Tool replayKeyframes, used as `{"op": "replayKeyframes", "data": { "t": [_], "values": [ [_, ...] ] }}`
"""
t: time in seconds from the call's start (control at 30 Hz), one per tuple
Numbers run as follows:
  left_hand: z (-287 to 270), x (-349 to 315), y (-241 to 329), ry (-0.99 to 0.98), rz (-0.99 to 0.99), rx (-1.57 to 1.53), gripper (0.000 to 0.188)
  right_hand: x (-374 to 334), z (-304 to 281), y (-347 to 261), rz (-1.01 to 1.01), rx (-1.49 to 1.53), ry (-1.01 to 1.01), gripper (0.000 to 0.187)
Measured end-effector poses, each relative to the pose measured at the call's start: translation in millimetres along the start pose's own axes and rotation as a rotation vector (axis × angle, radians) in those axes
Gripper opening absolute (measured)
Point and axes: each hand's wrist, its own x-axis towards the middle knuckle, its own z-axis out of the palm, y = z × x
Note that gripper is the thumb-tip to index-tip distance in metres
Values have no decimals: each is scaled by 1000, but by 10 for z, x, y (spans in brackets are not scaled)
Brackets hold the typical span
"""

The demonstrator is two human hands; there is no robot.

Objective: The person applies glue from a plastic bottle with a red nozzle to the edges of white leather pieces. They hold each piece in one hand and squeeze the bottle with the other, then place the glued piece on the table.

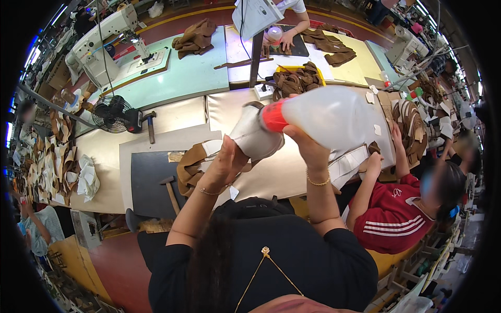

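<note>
In front of my chest I hold a large translucent plastic bottle (329, 115), tilted almost onto its side. Its red neck (274, 116) points left, into or against the mouth of a grey, rounded cup-like container (255, 135). My left hand (228, 159) is closed round the lower left side of that container, thumb up. From below, my right hand (308, 148) grips the bottle close to its red neck, most fingers hidden behind it. Whether anything flows between the two cannot be seen. Brown and white cut pieces (193, 167) lie under my left forearm.
A wooden-handled hammer (169, 193) rests on a dark mat (148, 172); another hammer (151, 128) lies by a black fan (111, 113). Ahead is a yellow basket (322, 77) of brown pieces. A person in red (389, 216) works close on my right; another (292, 34) sits opposite.
</note>
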Motion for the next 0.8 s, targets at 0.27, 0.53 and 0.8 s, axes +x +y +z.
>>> {"op": "replayKeyframes", "data": {
  "t": [0.27, 0.53, 0.8],
  "values": [
    [82, 8, 126, -138, -56, -408, 120, 93, 45, -78, 360, 97, 6, 49],
    [118, 75, 167, -148, 25, -691, 121, 114, 36, -109, 110, -96, -43, 38],
    [91, 39, 147, -132, 69, -685, 123, -189, -42, 75, 119, 106, -248, 49]
  ]
}}
